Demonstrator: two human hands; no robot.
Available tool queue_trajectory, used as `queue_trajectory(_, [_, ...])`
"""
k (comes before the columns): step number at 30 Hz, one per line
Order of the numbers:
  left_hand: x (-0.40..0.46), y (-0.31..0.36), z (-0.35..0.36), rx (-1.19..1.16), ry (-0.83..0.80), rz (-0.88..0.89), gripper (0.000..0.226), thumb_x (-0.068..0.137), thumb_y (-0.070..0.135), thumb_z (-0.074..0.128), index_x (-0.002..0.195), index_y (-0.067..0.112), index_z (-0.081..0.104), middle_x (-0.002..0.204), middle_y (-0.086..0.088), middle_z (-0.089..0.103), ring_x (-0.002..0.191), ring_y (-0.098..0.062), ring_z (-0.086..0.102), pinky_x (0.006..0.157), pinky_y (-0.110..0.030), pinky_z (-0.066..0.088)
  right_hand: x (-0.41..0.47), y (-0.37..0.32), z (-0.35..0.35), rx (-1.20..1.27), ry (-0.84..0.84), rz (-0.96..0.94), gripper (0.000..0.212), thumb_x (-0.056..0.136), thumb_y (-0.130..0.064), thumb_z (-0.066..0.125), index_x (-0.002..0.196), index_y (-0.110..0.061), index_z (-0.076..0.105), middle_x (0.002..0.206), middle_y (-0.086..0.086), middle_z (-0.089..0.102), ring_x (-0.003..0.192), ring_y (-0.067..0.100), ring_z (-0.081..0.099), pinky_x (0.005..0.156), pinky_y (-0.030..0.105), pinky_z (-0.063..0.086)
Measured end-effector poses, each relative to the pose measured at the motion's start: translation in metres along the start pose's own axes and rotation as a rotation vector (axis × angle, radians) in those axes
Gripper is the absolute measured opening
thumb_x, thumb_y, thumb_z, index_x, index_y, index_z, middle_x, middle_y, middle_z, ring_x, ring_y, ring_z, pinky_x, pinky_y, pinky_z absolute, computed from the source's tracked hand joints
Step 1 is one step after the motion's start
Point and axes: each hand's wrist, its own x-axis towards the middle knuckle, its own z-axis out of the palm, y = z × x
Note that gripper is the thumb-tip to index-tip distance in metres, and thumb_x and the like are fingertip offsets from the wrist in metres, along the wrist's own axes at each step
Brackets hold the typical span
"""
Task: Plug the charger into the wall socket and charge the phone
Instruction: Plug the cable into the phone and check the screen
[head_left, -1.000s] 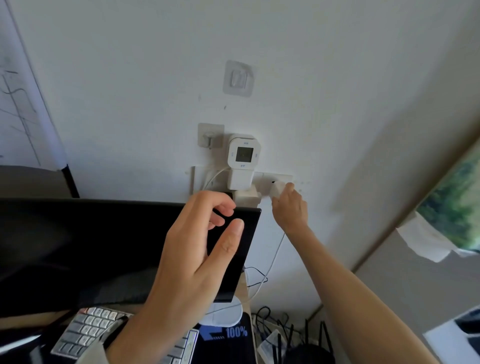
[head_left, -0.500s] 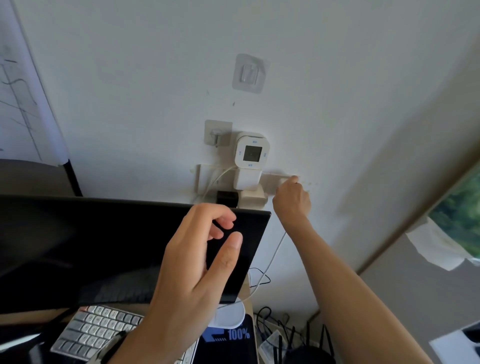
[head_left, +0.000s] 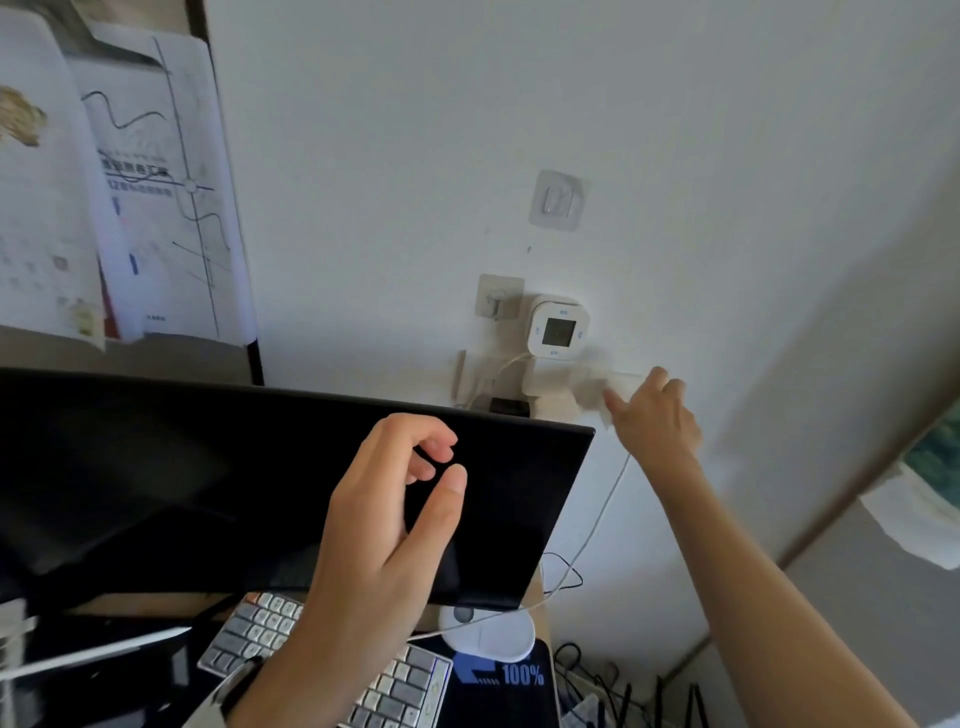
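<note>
- Here, in the head view, the right hand reaches up to the wall socket at about two o'clock from the frame's centre, fingers closed around the white charger, which sits blurred against the socket face. Whether its pins are fully home I cannot tell.
- The grip sits at the charger's body, probably so the push goes straight into the wall.
- The white cable hangs from under that hand and trails down toward six o'clock, passing behind the monitor corner and across the mouse; the slack likely keeps it from tugging on the plug.
- The left hand floats in front of the monitor, empty, fingers loosely curled with thumb apart, apparently just held clear.
- The phone is not clearly visible; the cable's far end is hidden.
- A small timer is plugged just above the socket, crowding the space.
</note>
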Motion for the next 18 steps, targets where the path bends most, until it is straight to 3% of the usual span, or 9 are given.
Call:
queue_trajectory(3, [-0.001, -0.002, -0.005, -0.027, 0.009, 0.006, 0.02, 0.086, 0.036, 0.047, 0.098, 0.023, 0.056, 0.093, 0.008, 0.057, 0.092, -0.021, 0.058, 0.078, -0.018, 0.044, -0.023, -0.006, -0.028, 0.188, 0.223, -0.104, 0.055, 0.091, -0.037, 0.056, 0.132, -0.005, 0.039, 0.128, 0.019, 0.045, 0.109, 0.04, 0.05, 0.077, 0.039, 0.04])
queue_trajectory(5, [-0.001, -0.003, -0.01, -0.065, 0.011, -0.004, 0.022, 0.085, 0.035, 0.048, 0.099, 0.02, 0.056, 0.092, 0.008, 0.057, 0.092, -0.021, 0.058, 0.081, -0.021, 0.046, -0.049, -0.017, -0.042, 0.289, 0.359, -0.224, 0.051, 0.087, -0.026, 0.062, 0.128, -0.004, 0.043, 0.128, 0.02, 0.045, 0.108, 0.039, 0.047, 0.077, 0.026, 0.029])
queue_trajectory(8, [-0.003, -0.01, -0.021, -0.095, 0.036, -0.052, 0.026, 0.083, 0.034, 0.05, 0.103, 0.018, 0.054, 0.093, 0.007, 0.057, 0.092, -0.018, 0.057, 0.085, -0.022, 0.046, -0.107, -0.046, -0.053, 0.411, 0.441, -0.463, 0.047, 0.08, -0.014, 0.063, 0.122, -0.001, 0.047, 0.124, 0.022, 0.045, 0.106, 0.034, 0.045, 0.086, 0.013, 0.023])
queue_trajectory(10, [-0.005, -0.016, -0.031, -0.086, 0.05, -0.071, 0.022, 0.085, 0.029, 0.051, 0.104, 0.018, 0.053, 0.094, 0.006, 0.057, 0.093, -0.017, 0.057, 0.085, -0.023, 0.047, -0.147, -0.064, -0.052, 0.474, 0.431, -0.559, 0.044, 0.078, -0.012, 0.061, 0.119, 0.0, 0.049, 0.121, 0.021, 0.046, 0.106, 0.03, 0.044, 0.092, 0.008, 0.022])
queue_trajectory(13, [-0.009, -0.028, -0.047, -0.077, 0.059, -0.112, 0.017, 0.086, 0.019, 0.053, 0.103, 0.017, 0.053, 0.095, 0.004, 0.057, 0.092, -0.015, 0.056, 0.083, -0.028, 0.047, -0.195, -0.082, -0.039, 0.506, 0.347, -0.66, 0.042, 0.077, -0.01, 0.061, 0.116, 0.002, 0.052, 0.12, 0.023, 0.047, 0.109, 0.031, 0.044, 0.099, 0.014, 0.025])
queue_trajectory(18, [-0.027, -0.055, -0.069, -0.058, 0.048, -0.186, 0.018, 0.084, 0.017, 0.053, 0.103, 0.018, 0.053, 0.096, 0.006, 0.056, 0.09, -0.012, 0.055, 0.079, -0.022, 0.045, -0.246, -0.091, 0.004, 0.442, 0.185, -0.778, 0.046, 0.074, 0.0, 0.065, 0.117, -0.003, 0.05, 0.119, 0.021, 0.05, 0.104, 0.029, 0.048, 0.088, 0.024, 0.036])
